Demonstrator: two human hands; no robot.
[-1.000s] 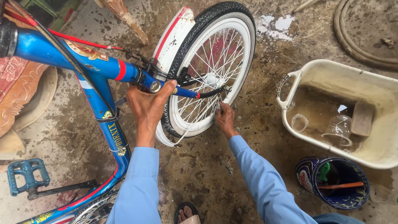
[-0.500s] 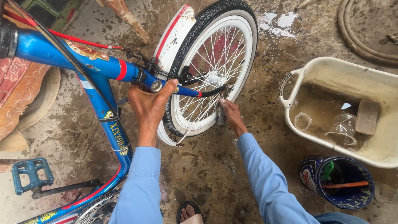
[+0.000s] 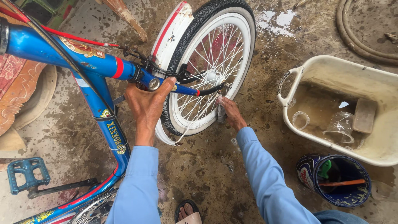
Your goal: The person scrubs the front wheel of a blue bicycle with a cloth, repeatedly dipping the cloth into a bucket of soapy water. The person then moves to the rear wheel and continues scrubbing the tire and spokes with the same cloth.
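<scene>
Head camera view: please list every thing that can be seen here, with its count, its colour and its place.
bicycle frame: one, blue, left
wheel: one, white rim, black tyre, top centre
mudguard: one, white with red line, over the wheel
pedal: one, blue, lower left
tub: one, cream, right, holds murky water
glass: one, clear, lying in the tub
block: one, brownish, in the tub
tin: one, dark blue, lower right
hose: one, grey, top right
sandal: one, bottom centre
left hand: on the frame by the wheel
right hand: at the wheel axle

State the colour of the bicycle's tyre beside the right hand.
The tyre has black tread and a white sidewall, best seen in the head view.
</scene>
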